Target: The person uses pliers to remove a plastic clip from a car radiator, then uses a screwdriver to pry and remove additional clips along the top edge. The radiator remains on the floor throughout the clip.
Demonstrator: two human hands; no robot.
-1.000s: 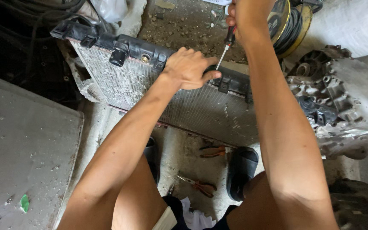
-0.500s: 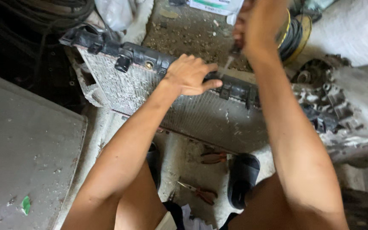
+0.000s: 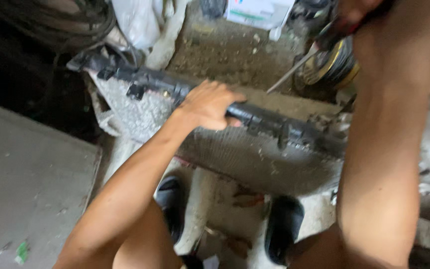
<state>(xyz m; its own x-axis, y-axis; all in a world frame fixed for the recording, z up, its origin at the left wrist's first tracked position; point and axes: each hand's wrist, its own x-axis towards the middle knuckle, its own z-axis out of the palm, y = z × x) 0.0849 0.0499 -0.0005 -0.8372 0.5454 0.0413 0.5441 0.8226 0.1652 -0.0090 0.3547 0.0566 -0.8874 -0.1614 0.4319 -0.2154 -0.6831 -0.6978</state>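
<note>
Left hand (image 3: 206, 104) grip closed over the black top bar of the radiator (image 3: 235, 149), which stands tilted on the floor. Right hand (image 3: 357, 12), raised above it, holds a screwdriver (image 3: 299, 67), tip clear of the bar.

Beyond my work, at the far edge of the dirt floor (image 3: 235, 47): a white plastic bag (image 3: 135, 22), a white carton with coloured print (image 3: 257, 11), and coiled dark hoses (image 3: 70, 17) in the far left corner. A yellow-and-black coil (image 3: 337, 67) lies at the far right. A flat grey slab (image 3: 23, 184) fills the near left. My two black sandals (image 3: 172, 206) (image 3: 282, 226) stand at the near edge, with rusty pliers (image 3: 247, 199) lying between them.
</note>
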